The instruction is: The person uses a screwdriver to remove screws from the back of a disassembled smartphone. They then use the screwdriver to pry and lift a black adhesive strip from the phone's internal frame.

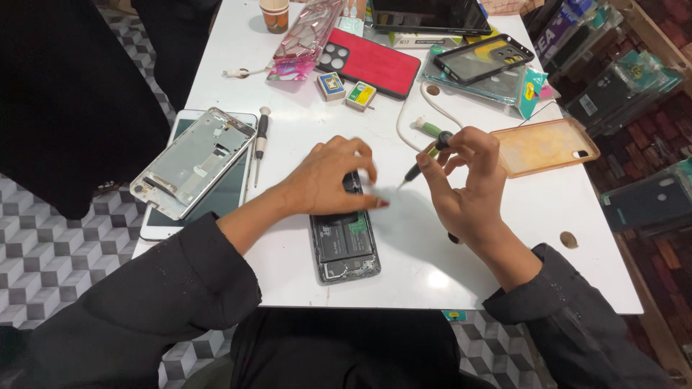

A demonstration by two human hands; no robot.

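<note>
surface: white table (461, 245) over grey cube-patterned floor
left hand (328, 176): fingers curled, pressing the opened phone (344, 241) at table centre
right hand (465, 180): clamped on a tilted screwdriver (427, 157)
packages: two small square boxes (346, 90) beside a red phone case (375, 61)

We see L hand (333, 175) pressing on opened phone (344, 241) on white tabletop (432, 245); R hand (465, 184) grips small screwdriver (427, 156), tip just beside phone's top. Metal frame (193, 160) lies to the left.
</note>
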